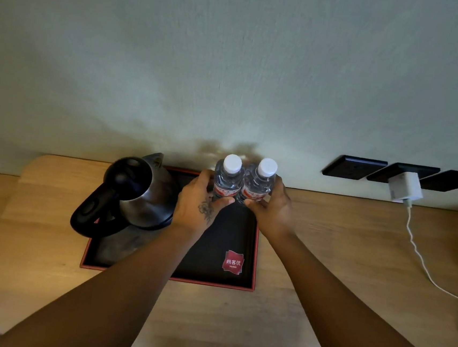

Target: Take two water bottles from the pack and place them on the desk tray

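Note:
Two clear water bottles with white caps and red labels stand upright side by side at the far right corner of the black, red-rimmed desk tray (254, 259). My left hand (200, 201) wraps the left bottle (228, 180) from its left side. My right hand (272, 208) wraps the right bottle (259, 183) from its right side. The bottles touch each other. Their bases are hidden behind my fingers. The pack is not in view.
A dark metal kettle (136, 189) with a black handle fills the tray's left half, close to my left hand. Black wall sockets (354, 167) hold a white charger (405, 190), its cable trailing over the wooden desk (328, 238) on the right.

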